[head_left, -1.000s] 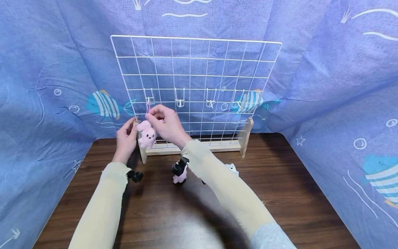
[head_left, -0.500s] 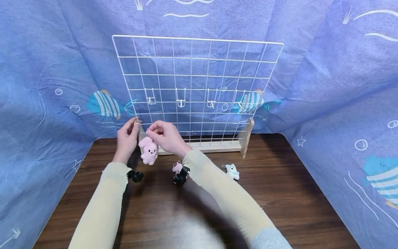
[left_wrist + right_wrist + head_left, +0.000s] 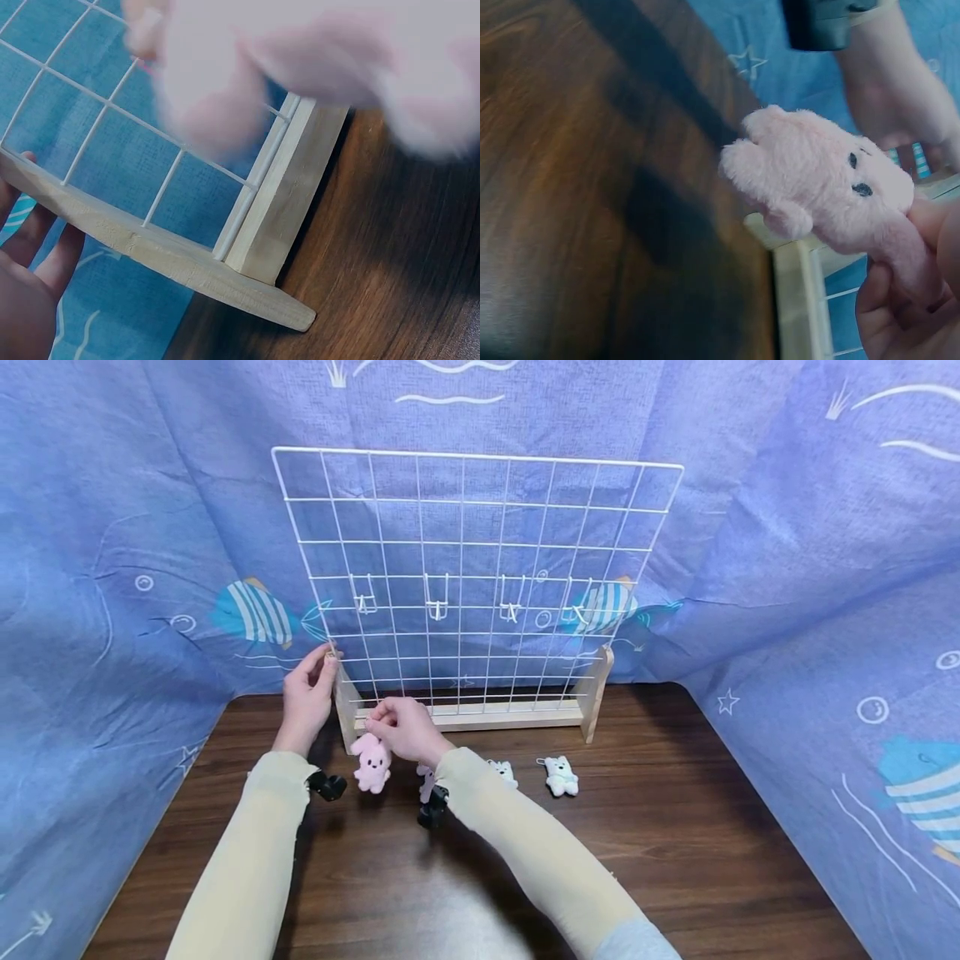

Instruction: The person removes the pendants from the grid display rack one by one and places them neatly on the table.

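In the head view a pink plush bunny keychain hangs from my right hand, whose thumb and fingers pinch it at its top. The right wrist view shows the bunny close up, tilted, with thumb and fingers at its ear. It is just in front of the white wire grid's wooden base. My left hand holds the top of the left wooden upright. From the left wrist, fingers of that hand show along the wooden upright; the bunny is a pink blur above.
Several white hooks sit in a row on the wire grid. Two white plush bears lie right of centre on the dark wooden table. Another pink plush is partly hidden by my right wrist's camera.
My right hand has brought the bunny down from the leftmost hook and slightly right, close above the table. The left hand has stayed on the upright.
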Demonstrator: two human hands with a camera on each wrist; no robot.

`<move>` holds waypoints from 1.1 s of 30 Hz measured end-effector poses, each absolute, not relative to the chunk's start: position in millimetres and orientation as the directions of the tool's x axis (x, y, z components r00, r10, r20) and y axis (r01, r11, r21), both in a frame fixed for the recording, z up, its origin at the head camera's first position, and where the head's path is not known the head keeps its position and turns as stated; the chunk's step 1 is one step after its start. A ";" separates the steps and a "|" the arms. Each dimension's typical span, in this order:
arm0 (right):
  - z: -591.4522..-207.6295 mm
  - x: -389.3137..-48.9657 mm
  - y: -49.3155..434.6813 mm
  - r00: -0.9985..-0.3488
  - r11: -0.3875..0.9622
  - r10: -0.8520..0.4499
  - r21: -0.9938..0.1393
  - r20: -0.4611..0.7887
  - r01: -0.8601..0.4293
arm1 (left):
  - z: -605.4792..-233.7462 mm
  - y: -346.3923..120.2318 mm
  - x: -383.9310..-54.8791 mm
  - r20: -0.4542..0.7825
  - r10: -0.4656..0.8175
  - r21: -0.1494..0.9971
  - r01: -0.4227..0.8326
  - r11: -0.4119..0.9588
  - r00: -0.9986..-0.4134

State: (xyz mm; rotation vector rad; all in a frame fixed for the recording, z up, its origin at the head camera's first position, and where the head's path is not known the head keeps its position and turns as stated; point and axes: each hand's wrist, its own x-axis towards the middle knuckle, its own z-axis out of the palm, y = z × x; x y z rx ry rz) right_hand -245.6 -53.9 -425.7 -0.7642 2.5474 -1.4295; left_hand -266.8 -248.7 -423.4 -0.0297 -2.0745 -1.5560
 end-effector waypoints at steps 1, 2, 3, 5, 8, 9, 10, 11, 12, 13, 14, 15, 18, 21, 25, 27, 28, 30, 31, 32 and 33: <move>-429.6 -244.8 -54.1 -0.868 0.440 -0.479 -0.821 0.129 -0.365 | -424.6 -249.3 -267.9 0.434 -0.297 0.882 0.334 0.332 -0.851; -433.6 -244.2 -54.4 -0.871 0.448 -0.476 -0.819 0.121 -0.358 | -422.3 -248.1 -266.2 0.437 -0.295 0.881 0.339 0.330 -0.850; -437.2 -243.4 -54.5 -0.874 0.457 -0.473 -0.817 0.113 -0.352 | -420.0 -246.8 -264.5 0.440 -0.293 0.880 0.343 0.329 -0.849; -443.9 -241.7 -55.5 -0.880 0.471 -0.466 -0.815 0.095 -0.337 | -414.8 -244.1 -260.7 0.442 -0.287 0.878 0.346 0.331 -0.850; -453.6 -239.6 -57.8 -0.882 0.491 -0.463 -0.805 0.083 -0.334 | -408.9 -241.4 -256.1 0.439 -0.281 0.881 0.348 0.321 -0.853; -456.6 -239.1 -58.8 -0.882 0.499 -0.464 -0.798 0.085 -0.339 | -407.8 -241.0 -255.2 0.437 -0.281 0.882 0.346 0.319 -0.855; -459.3 -238.7 -60.0 -0.881 0.506 -0.465 -0.790 0.088 -0.345 | -406.7 -240.6 -254.2 0.434 -0.281 0.884 0.344 0.317 -0.856; -462.0 -238.3 -61.1 -0.881 0.518 -0.466 -0.780 0.088 -0.352 | -405.8 -240.1 -253.4 0.432 -0.282 0.886 0.344 0.312 -0.857; -464.4 -237.7 -62.1 -0.881 0.527 -0.465 -0.772 0.089 -0.356 | -405.2 -239.8 -253.0 0.430 -0.282 0.887 0.343 0.309 -0.858; -466.5 -237.1 -63.1 -0.882 0.537 -0.464 -0.764 0.087 -0.358 | -404.9 -239.7 -252.8 0.428 -0.282 0.888 0.341 0.308 -0.859; -468.4 -236.5 -64.1 -0.884 0.544 -0.459 -0.760 0.085 -0.356 | -404.9 -239.8 -252.9 0.426 -0.282 0.889 0.340 0.307 -0.860; -469.8 -235.9 -64.9 -0.886 0.550 -0.457 -0.756 0.084 -0.355 | -404.7 -239.7 -252.7 0.424 -0.281 0.890 0.338 0.307 -0.861; -473.3 -234.0 -66.5 -0.891 0.567 -0.448 -0.748 0.071 -0.345 | -405.5 -240.2 -253.5 0.420 -0.281 0.892 0.335 0.305 -0.863; -475.4 -232.5 -67.4 -0.896 0.580 -0.441 -0.743 0.060 -0.335 | -406.3 -240.5 -253.8 0.417 -0.282 0.893 0.332 0.302 -0.864; -477.4 -231.1 -68.2 -0.905 0.590 -0.423 -0.742 0.051 -0.318 | -407.8 -241.5 -254.8 0.415 -0.284 0.893 0.328 0.307 -0.864; -478.2 -231.0 -68.6 -0.908 0.589 -0.415 -0.747 0.050 -0.310 | -407.7 -241.9 -254.6 0.417 -0.284 0.892 0.328 0.313 -0.864; -478.4 -231.2 -68.4 -0.909 0.589 -0.413 -0.747 0.051 -0.310 | -406.8 -241.1 -254.1 0.416 -0.285 0.892 0.327 0.313 -0.863; -478.1 -231.5 -67.8 -0.906 0.587 -0.420 -0.746 0.053 -0.316 | -407.5 -240.7 -254.8 0.417 -0.287 0.891 0.325 0.317 -0.863; -477.8 -231.6 -67.6 -0.903 0.586 -0.427 -0.743 0.055 -0.323 | -408.0 -240.5 -255.1 0.415 -0.289 0.892 0.324 0.314 -0.862; -476.9 -231.3 -67.0 -0.899 0.585 -0.435 -0.742 0.054 -0.328 | -409.2 -240.6 -256.1 0.413 -0.293 0.894 0.322 0.313 -0.862; -476.0 -231.0 -66.4 -0.894 0.585 -0.444 -0.738 0.056 -0.336 | -410.5 -240.8 -257.0 0.411 -0.295 0.895 0.320 0.310 -0.863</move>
